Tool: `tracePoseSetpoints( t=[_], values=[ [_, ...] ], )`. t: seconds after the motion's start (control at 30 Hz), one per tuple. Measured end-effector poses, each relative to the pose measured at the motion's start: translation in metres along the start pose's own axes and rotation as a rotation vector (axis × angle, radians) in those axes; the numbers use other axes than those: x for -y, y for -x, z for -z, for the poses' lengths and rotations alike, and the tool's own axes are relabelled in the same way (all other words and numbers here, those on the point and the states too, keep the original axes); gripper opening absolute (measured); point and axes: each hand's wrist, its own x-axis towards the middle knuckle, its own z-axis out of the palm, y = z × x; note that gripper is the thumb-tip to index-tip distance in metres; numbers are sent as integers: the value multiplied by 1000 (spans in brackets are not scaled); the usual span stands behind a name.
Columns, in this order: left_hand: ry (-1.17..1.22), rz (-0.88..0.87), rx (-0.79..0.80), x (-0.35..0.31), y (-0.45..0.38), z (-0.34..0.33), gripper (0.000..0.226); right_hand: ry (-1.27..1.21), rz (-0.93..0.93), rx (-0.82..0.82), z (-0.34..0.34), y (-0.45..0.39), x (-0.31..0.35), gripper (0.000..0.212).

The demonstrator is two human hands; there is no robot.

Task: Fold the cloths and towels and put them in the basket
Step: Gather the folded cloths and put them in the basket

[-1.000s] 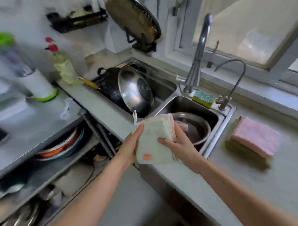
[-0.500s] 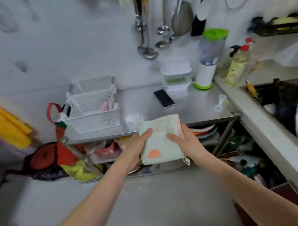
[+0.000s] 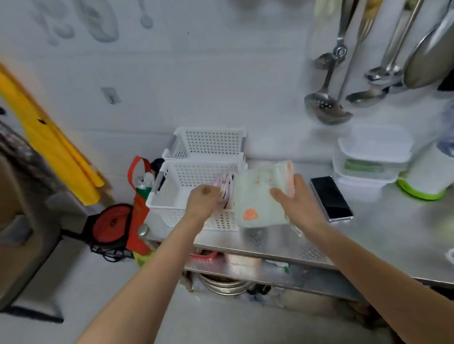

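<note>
Near the counter's left front corner we log a white perforated plastic basket [image 3: 180,197], striped folded cloths [image 3: 226,189] upright inside. Our left hand [image 3: 201,202] sits closed against them. Our right hand [image 3: 292,202] grips a pale green folded towel [image 3: 258,199] just beside the basket's right wall.

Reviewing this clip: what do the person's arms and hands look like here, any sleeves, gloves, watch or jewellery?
Both forearms are bare up to the frame edge, with no sleeves in view. The left hand and right hand wear no gloves. No watch, bracelet or ring shows on the visible sides, though the image is slightly blurred.
</note>
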Motion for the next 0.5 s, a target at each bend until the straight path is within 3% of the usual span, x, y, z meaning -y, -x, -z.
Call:
tracePoseSetpoints(
  t=[0.1, 0.3, 0.4, 0.5],
  values=[
    [-255, 26, -75, -1, -44, 2, 31, 103, 12, -35, -3, -26, 3, 35],
    [-650, 113, 100, 5, -93, -20, 29, 150, -80, -112, -5, -59, -8, 34],
    [-675, 109, 172, 7, -100, -28, 34, 141, -120, -171, -5, -63, -11, 36],
    [-555, 110, 199, 13, -105, -29, 22, 134, -139, -180, -7, -66, -8, 34]
  ],
)
